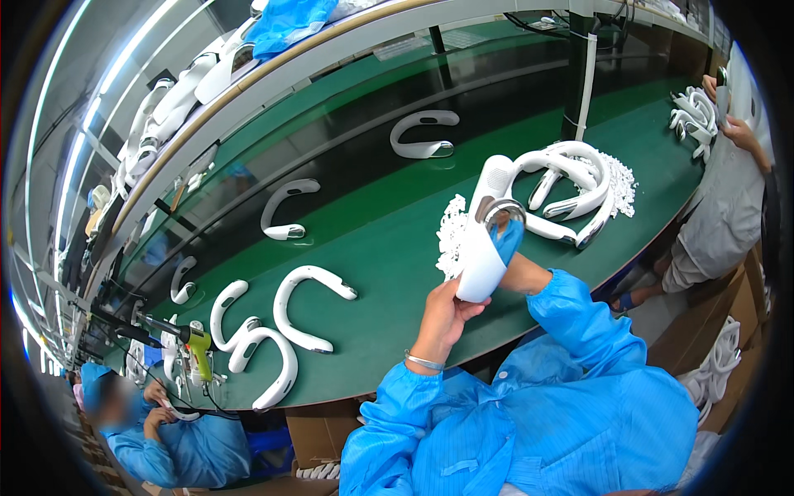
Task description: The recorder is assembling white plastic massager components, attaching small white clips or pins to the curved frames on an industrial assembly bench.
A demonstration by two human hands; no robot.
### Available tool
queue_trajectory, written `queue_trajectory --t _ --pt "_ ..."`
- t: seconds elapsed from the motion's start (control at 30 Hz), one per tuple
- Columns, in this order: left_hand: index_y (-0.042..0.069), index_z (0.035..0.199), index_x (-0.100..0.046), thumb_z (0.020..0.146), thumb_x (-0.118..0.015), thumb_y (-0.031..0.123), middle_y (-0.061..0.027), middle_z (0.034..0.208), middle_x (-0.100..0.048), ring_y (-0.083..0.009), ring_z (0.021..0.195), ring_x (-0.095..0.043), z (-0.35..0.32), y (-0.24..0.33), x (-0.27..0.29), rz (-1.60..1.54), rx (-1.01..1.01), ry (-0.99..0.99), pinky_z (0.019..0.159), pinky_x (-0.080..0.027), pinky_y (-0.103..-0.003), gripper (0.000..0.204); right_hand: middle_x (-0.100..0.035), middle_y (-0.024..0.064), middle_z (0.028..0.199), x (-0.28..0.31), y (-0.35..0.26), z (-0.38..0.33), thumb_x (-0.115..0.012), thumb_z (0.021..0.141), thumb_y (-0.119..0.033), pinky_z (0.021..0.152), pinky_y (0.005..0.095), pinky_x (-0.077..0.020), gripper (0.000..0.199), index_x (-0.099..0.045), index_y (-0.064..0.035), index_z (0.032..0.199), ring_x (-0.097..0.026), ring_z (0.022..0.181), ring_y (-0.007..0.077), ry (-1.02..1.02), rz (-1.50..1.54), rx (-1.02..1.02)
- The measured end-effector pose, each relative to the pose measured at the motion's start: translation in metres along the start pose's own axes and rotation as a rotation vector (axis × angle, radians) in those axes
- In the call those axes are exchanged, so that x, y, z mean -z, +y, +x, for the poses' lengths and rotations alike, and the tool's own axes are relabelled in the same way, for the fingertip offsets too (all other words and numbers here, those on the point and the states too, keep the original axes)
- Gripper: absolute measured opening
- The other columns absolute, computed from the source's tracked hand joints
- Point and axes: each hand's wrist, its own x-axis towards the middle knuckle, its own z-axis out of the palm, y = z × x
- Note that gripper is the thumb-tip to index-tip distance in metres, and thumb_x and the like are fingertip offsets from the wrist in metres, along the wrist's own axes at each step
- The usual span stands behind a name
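A white curved neck fan (480,263) is held up over the near edge of the green bench. My left hand (447,318) is closed round its lower end, thumb and fingers against the casing. My right hand (523,274) reaches behind the same neck fan, so its fingers are hidden. A perforated grille marks the upper end, and a glossy ring sits mid-length beside a blue patch. Small white parts (452,236) lie in a pile just left of it. Several white neck fans (571,186) are heaped to the right, over another pile of small white pieces (620,186).
More neck fans (289,310) lie at the left, and others sit on the dark belt (347,157). A green electric screwdriver (199,351) hangs near a co-worker in blue (190,446). At right another person (728,190) stands by a heap (695,120). Cardboard boxes (318,434) stand below.
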Motion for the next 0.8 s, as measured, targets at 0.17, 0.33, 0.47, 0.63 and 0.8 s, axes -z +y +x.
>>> queue_trajectory --t 0.17,0.33,0.47,0.63,0.8 --pt "-0.008 0.115 -0.052 0.092 -0.049 0.016 -0.0182 0.099 -0.064 -0.0235 0.081 -0.067 0.005 -0.001 -0.002 0.007 -0.02 -0.033 0.065 -0.059 -0.03 0.033 -0.066 0.0051 0.086 -0.016 0.016 -0.005 -0.07 0.075 -0.018 0.064 0.0269 -0.05 0.031 -0.062 -0.0058 0.102 -0.062 0.072 0.0123 0.436 -0.104 0.118" --pt "0.002 0.13 -0.042 0.095 -0.043 0.01 -0.011 0.113 -0.057 -0.0181 0.094 -0.06 0.002 -0.018 -0.003 -0.024 -0.288 -0.05 0.081 -0.051 -0.032 0.036 -0.061 0.005 0.084 -0.029 0.001 -0.028 -0.057 0.089 -0.018 0.068 0.0241 -0.0474 0.027 -0.06 0.0018 0.107 -0.057 0.078 0.009 0.245 0.276 -0.211" --pt "0.004 0.138 -0.034 0.094 -0.047 0.007 -0.0108 0.125 -0.05 -0.0164 0.109 -0.053 -0.03 -0.023 -0.008 0.122 -0.243 -0.007 0.087 -0.048 -0.029 0.046 -0.061 0.0004 0.084 -0.047 -0.028 -0.048 -0.051 0.092 -0.014 0.063 0.022 -0.0444 0.02 -0.062 -0.0004 0.101 -0.054 0.074 0.0055 0.3 0.29 -0.084" --pt "0.003 0.123 -0.045 0.096 -0.046 0.021 -0.011 0.109 -0.055 -0.0163 0.094 -0.057 -0.031 -0.042 0.004 0.322 -0.321 0.163 0.076 -0.048 -0.03 0.032 -0.06 0.0014 0.076 -0.066 0.002 -0.055 -0.051 0.092 -0.013 0.057 0.0227 -0.0421 0.018 -0.061 0.002 0.097 -0.052 0.067 0.0059 0.385 0.244 -0.026" --pt "0.003 0.1 -0.06 0.097 -0.043 0.029 -0.0116 0.084 -0.063 -0.0181 0.076 -0.059 -0.032 -0.041 -0.001 0.411 -0.501 0.343 0.063 -0.044 -0.033 0.031 -0.061 0.0042 0.075 -0.07 -0.006 -0.057 -0.053 0.091 -0.013 0.056 0.024 -0.0431 0.018 -0.061 0.0025 0.097 -0.053 0.064 0.0072 0.443 0.073 -0.015"
